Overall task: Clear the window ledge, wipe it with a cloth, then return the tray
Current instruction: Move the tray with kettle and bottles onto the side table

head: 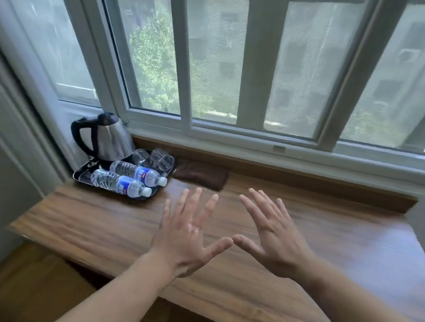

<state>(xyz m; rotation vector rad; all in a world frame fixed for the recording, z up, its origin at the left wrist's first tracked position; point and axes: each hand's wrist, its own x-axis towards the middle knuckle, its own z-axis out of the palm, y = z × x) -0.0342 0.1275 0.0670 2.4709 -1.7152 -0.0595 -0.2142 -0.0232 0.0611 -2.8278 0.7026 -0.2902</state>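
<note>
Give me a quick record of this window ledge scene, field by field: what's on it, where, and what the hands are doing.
surface: wooden ledge under the window
tray: far left corner of the ledge
on tray: kettle, two water bottles lying down, glasses
cloth: dark, on the ledge right of the tray
left hand: open, empty, above the ledge
right hand: open, empty, above the ledge
task state: nothing cleared yet

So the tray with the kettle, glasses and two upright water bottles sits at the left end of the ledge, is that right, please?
Not quite: the head view shows the two water bottles lying on their sides, not upright. The rest holds: the tray with the kettle and glasses sits at the left end of the ledge.
</note>
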